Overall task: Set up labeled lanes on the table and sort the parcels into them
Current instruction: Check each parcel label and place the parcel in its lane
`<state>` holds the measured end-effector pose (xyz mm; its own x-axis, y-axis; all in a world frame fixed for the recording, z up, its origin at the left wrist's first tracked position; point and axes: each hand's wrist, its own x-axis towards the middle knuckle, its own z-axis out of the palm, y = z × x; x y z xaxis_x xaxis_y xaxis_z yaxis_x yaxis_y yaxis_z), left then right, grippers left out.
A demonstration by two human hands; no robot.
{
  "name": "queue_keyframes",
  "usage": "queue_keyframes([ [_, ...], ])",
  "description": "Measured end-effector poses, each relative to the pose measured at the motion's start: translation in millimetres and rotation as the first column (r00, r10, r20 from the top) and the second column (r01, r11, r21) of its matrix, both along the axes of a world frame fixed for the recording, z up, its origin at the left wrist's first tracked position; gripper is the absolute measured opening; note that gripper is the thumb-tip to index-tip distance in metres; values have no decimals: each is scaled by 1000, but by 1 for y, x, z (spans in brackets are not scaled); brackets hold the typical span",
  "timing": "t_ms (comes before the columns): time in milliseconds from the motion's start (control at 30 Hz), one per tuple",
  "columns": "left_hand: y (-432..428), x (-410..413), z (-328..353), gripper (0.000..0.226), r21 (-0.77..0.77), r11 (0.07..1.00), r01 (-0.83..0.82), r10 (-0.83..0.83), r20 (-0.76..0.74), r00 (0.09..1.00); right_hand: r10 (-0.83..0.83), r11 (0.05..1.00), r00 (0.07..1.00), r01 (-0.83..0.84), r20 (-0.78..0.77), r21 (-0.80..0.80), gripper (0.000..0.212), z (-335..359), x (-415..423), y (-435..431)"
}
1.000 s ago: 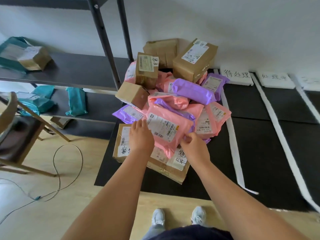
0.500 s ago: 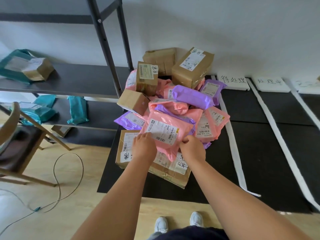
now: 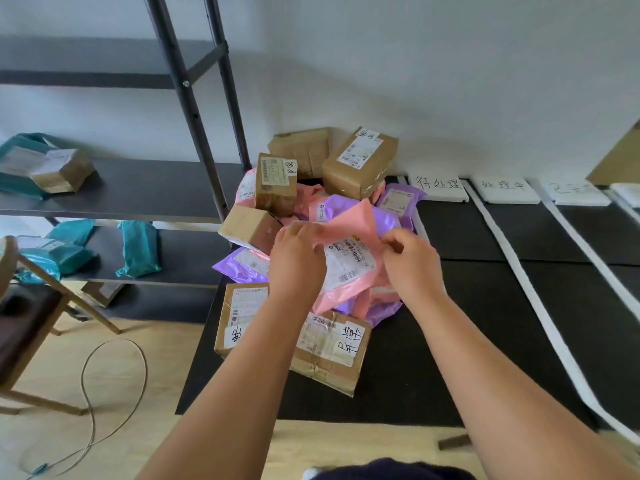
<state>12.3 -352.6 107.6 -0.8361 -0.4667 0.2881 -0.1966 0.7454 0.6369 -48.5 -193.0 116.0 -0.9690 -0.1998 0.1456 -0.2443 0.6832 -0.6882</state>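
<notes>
A pile of parcels lies at the left end of the black table: pink and purple mailer bags and several brown boxes. I hold a pink mailer bag with a white barcode label lifted above the pile. My left hand grips its left edge and my right hand pinches its right edge. Below it lies a large flat brown box. White strips divide the table into lanes. White label cards with handwriting stand along the back wall.
A dark metal shelf unit on the left holds teal mailer bags and a small brown box. A wooden chair stands at the far left. A cable loops on the wood floor. A cardboard corner shows at the right edge.
Both hands took hold of the pink mailer bag and lifted it up off the pile. The view moved closer and tilted slightly upward.
</notes>
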Motion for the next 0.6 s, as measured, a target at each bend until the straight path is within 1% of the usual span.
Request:
queue_keyframes([
  [100,16,-6,16,32,1,1000,-15,15,-58,998,5,999,997,-2,-82,35,13,25,-10,26],
  [200,39,-12,31,28,-10,1000,7,-8,-178,984,6,999,994,-9,-109,-30,11,51,-20,49],
  [300,63,-19,45,24,19,1000,3,2,-269,963,1,998,989,-11,-149,-66,9,76,-30,68],
  [433,86,-29,63,20,84,996,-6,29,-274,961,-2,996,963,-22,-270,-84,9,103,-38,89],
  [533,97,-37,77,20,114,993,35,2,-307,952,-33,994,936,-5,-351,-107,8,115,-41,100],
  [600,104,-39,88,22,171,984,53,-3,-280,960,-64,990,922,10,-383,-142,7,116,-43,107],
])
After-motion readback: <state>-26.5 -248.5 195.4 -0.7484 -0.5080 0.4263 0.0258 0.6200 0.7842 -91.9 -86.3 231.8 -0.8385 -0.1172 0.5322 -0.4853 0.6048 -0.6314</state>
